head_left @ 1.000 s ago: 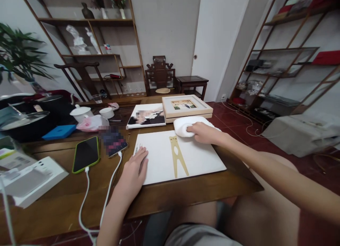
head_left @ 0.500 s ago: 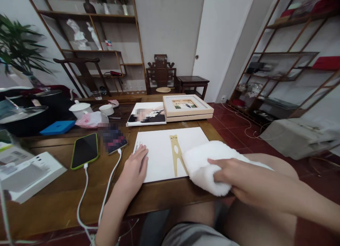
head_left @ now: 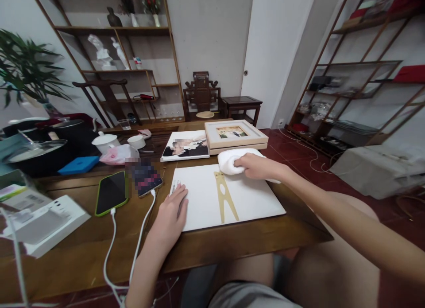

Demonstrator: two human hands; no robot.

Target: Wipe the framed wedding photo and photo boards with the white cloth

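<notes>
A white board (head_left: 245,197) lies flat on the wooden table (head_left: 212,243) in front of me, with a gold strut (head_left: 225,196) down its middle. My left hand (head_left: 172,210) rests flat on the board's near left corner, fingers stretched out. My right hand (head_left: 255,165) is closed on a white fluffy cloth (head_left: 229,159) and presses it on the board's far edge, just right of the strut's top.
Behind the board lie a photo print (head_left: 186,145) and a framed picture (head_left: 232,134). Left of it are two phones (head_left: 111,192) on charging cables, a white box (head_left: 40,221), cups and dark pots. Shelving stands at the back and right; my bare knees are under the table edge.
My right hand swept the cloth from the board's far edge down to its near right corner, then back up to the far edge. The left hand stayed put.
</notes>
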